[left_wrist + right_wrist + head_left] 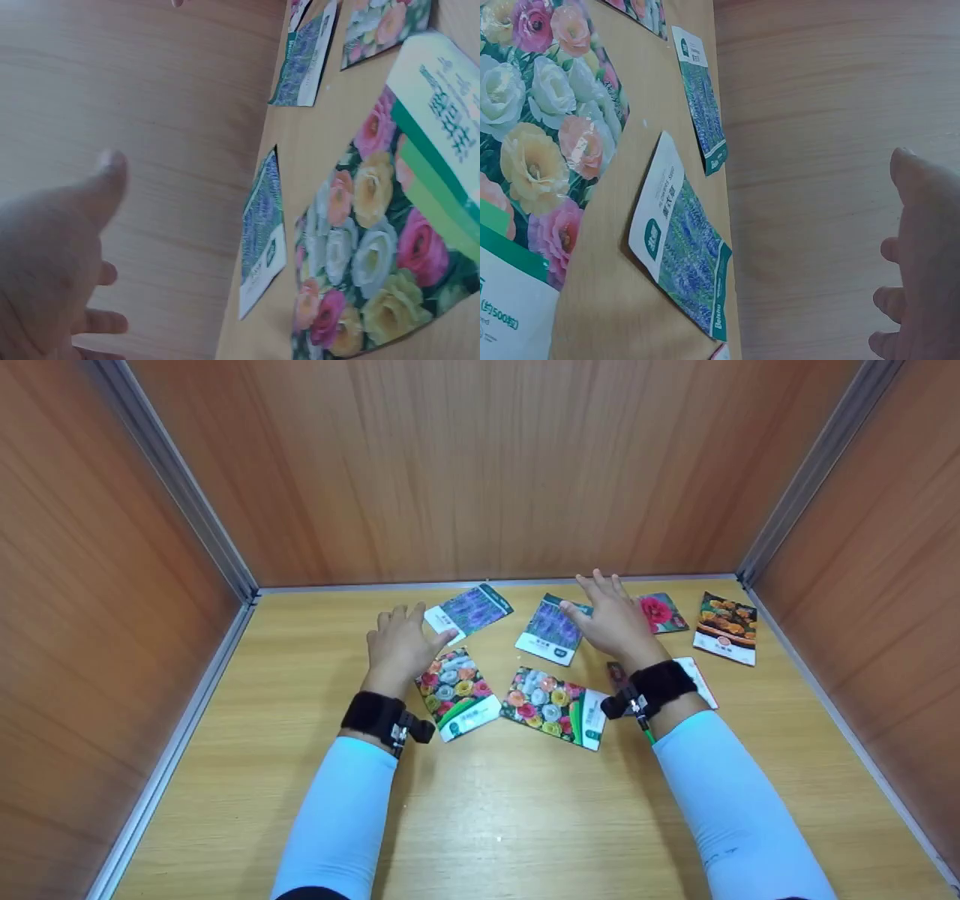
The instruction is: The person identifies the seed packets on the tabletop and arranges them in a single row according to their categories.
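Note:
My left hand (401, 649), fingers spread, is above the table beside two seed packets. One is a purple-flower packet (474, 611) lying slanted near the back edge. Closer to me lies a mixed-rose packet (459, 690), its white end toward me. My right hand (616, 622) is also spread and holds nothing, its thumb overlapping a second purple-flower packet (551, 628) in the head view. A second mixed-rose packet (551, 705) lies left of my right wrist. In both wrist views the fingers (112, 176) show apart from the packets.
Right of my right hand lie a pink-flower packet (660, 613) and an orange-flower packet (725, 626). Another packet (699, 681) is mostly hidden under my right wrist. Wood-grain panels (495, 472) stand at the back and both sides of the table (480, 817).

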The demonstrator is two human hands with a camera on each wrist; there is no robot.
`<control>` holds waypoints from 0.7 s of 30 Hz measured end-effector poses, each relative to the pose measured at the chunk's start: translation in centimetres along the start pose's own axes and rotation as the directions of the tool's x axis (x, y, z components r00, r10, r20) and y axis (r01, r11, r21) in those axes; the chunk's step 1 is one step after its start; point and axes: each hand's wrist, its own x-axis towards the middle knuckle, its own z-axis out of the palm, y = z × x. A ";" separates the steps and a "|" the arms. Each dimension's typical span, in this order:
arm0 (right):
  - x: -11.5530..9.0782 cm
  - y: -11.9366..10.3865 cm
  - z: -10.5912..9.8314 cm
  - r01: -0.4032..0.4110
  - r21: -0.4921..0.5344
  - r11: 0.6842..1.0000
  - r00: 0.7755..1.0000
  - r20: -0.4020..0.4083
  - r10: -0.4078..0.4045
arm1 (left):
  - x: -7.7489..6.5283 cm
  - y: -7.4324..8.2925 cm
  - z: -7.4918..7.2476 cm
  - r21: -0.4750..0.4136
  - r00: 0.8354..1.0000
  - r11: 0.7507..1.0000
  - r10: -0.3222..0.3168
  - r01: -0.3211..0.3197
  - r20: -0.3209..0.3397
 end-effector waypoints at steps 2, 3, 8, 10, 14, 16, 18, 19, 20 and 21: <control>0.0 0.2 0.3 0.004 0.002 1.000 1.000 -0.008 -0.004 | -0.1 -0.4 0.6 -0.003 1.000 1.000 0.001 0.000 0.027; 0.0 0.2 0.6 0.006 0.005 1.000 1.000 -0.011 -0.006 | -0.1 -0.6 0.9 -0.006 0.999 1.000 0.002 -0.001 0.043; -0.2 0.2 1.9 -0.012 0.082 0.997 1.000 0.002 0.012 | -0.9 -1.4 2.2 -0.036 0.993 0.999 0.017 -0.013 0.119; -0.3 0.2 2.4 -0.029 0.121 0.992 0.999 0.019 0.027 | -1.3 -1.6 2.7 -0.055 0.989 0.998 0.022 -0.014 0.146; -0.8 0.1 3.3 -0.065 0.177 0.982 0.997 0.054 0.056 | -1.8 -1.9 3.8 -0.077 0.979 0.997 0.014 0.001 0.203; -1.0 0.1 3.7 -0.070 0.216 0.974 0.996 0.060 0.059 | -1.9 -1.9 4.2 -0.080 0.977 0.997 0.010 0.007 0.215; -1.3 0.0 4.0 -0.067 0.242 0.968 0.997 0.063 0.053 | -1.9 -1.9 4.5 -0.076 0.978 0.997 0.007 0.009 0.210; -1.4 0.0 4.2 -0.064 0.250 0.966 0.997 0.064 0.049 | -1.9 -1.8 4.6 -0.074 0.979 0.997 0.006 0.010 0.203; -1.5 -0.1 4.4 -0.061 0.258 0.964 0.997 0.065 0.046 | -1.8 -1.8 4.6 -0.073 0.981 0.997 0.005 0.010 0.196; -1.6 -0.2 4.6 -0.058 0.259 0.964 0.997 0.070 0.041 | -1.8 -1.8 4.6 -0.070 0.982 0.997 0.002 0.012 0.189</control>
